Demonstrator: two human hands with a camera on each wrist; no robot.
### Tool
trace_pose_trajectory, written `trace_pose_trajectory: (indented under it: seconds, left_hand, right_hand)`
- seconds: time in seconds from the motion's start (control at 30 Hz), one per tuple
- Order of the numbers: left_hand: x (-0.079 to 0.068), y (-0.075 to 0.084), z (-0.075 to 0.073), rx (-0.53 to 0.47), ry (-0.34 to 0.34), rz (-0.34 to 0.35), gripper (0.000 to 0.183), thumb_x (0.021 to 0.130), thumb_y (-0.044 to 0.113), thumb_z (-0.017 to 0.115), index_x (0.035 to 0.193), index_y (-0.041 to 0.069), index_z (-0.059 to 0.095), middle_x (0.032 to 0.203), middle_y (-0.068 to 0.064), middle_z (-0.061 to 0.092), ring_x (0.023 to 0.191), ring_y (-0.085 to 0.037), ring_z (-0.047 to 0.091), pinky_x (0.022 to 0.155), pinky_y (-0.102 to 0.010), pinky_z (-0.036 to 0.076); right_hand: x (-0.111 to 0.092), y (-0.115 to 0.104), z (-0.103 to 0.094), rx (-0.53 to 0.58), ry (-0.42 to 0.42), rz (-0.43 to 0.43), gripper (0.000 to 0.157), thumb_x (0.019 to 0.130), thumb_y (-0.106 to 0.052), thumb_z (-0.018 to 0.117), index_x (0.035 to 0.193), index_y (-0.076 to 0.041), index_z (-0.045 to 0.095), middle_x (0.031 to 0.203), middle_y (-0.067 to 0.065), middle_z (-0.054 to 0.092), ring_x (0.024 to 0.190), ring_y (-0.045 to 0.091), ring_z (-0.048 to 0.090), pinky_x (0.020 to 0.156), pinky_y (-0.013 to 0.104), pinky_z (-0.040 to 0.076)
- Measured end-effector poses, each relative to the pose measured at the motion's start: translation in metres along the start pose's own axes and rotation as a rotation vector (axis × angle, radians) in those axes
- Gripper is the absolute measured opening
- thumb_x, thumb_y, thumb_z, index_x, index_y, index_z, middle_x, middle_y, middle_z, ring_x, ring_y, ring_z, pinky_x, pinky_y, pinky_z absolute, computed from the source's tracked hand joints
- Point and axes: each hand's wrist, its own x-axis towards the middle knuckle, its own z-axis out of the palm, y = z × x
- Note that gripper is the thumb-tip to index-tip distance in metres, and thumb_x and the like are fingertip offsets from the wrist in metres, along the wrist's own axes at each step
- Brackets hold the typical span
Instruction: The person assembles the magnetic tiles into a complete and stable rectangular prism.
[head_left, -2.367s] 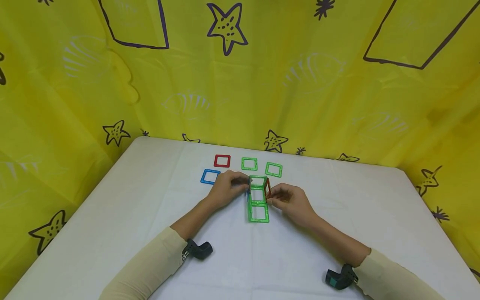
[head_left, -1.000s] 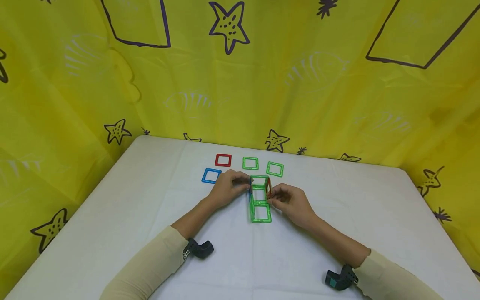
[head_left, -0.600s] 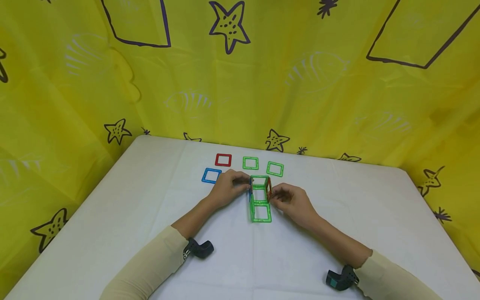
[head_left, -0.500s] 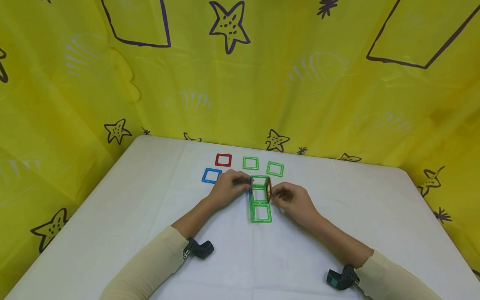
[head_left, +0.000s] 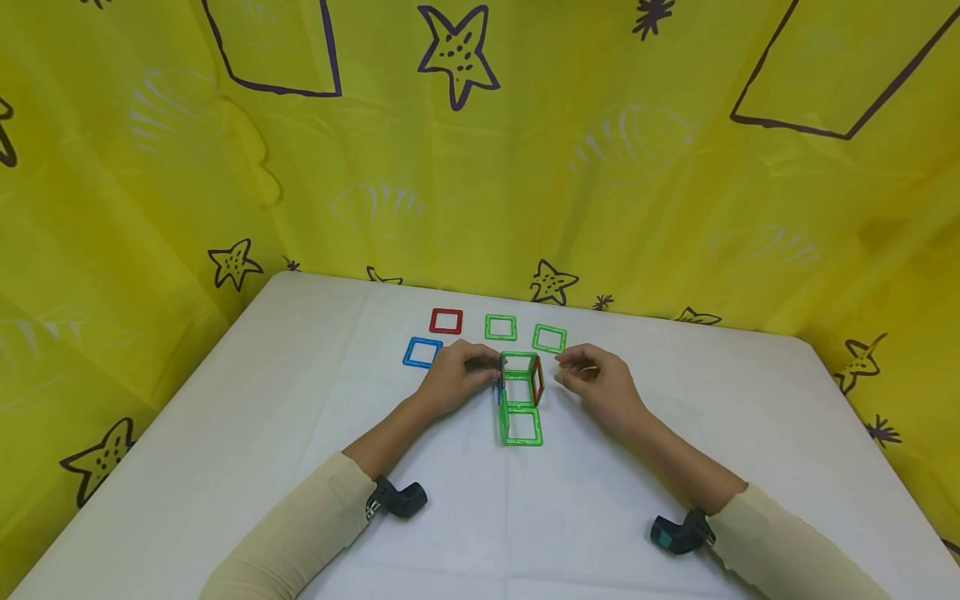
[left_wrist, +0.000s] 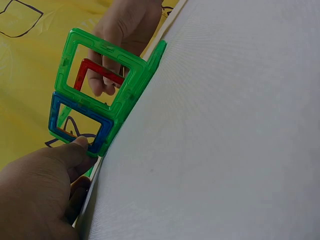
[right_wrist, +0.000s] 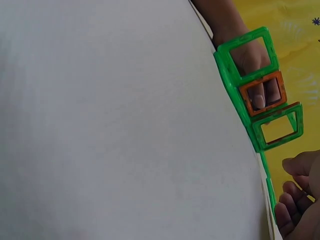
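A small structure of magnetic tiles stands mid-table: green tiles (head_left: 523,442) lie flat in a row, with others upright along them. My left hand (head_left: 453,379) pinches the upright blue tile (left_wrist: 83,106) on the structure's left side, its thumb on the lower edge of the frame. Opposite stands an orange-red tile (right_wrist: 260,80), upright on the right side. My right hand (head_left: 606,385) is just right of the structure, apart from it, its fingers loosely curled around nothing. In the left wrist view, the right fingers show behind the frames. Part of the left fingers is hidden by tiles.
Behind the structure lie a loose red tile (head_left: 447,311), a loose blue tile (head_left: 408,351) partly behind my left hand, and two loose green tiles (head_left: 500,317). The white table (head_left: 300,400) ends at a yellow patterned curtain (head_left: 480,167).
My right hand has let go of the orange-red tile and moved away to the right and back, towards the loose green tile. The tile stays upright; my left hand stays put.
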Motion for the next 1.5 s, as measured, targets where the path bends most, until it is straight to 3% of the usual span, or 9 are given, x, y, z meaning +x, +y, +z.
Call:
trace_pose_trajectory:
  seconds: [0.43,0.9,1.5]
  left_hand:
    - [-0.001,0.000,0.001,-0.002,0.004,-0.004,0.023,0.095,0.008,0.080,0.117,0.006,0.079,0.113,-0.002,0.075,0.110,-0.019,0.063,0.100,-0.037,0.051]
    - [-0.001,0.001,0.000,-0.009,0.000,-0.007,0.023,0.095,0.007,0.079,0.117,0.004,0.078,0.114,-0.004,0.075,0.111,-0.020,0.065,0.101,-0.036,0.052]
    - [0.000,0.001,-0.001,-0.009,-0.002,0.009,0.023,0.095,0.006,0.079,0.118,0.004,0.078,0.114,-0.004,0.076,0.110,-0.019,0.066,0.100,-0.034,0.053]
  right_hand:
    - [0.019,0.016,-0.012,-0.084,0.026,0.019,0.036,0.093,-0.009,0.081,0.126,-0.002,0.069,0.115,0.014,0.069,0.103,0.027,0.060,0.081,0.019,0.050]
    - [0.037,0.022,-0.016,-0.139,0.021,0.035,0.048,0.092,-0.009,0.082,0.136,-0.001,0.065,0.118,0.018,0.065,0.106,0.031,0.057,0.092,0.040,0.049]
    - [0.058,0.029,-0.017,-0.256,-0.055,0.046,0.048,0.096,-0.016,0.080,0.138,0.003,0.066,0.119,0.020,0.062,0.106,0.034,0.052,0.094,0.047,0.044]
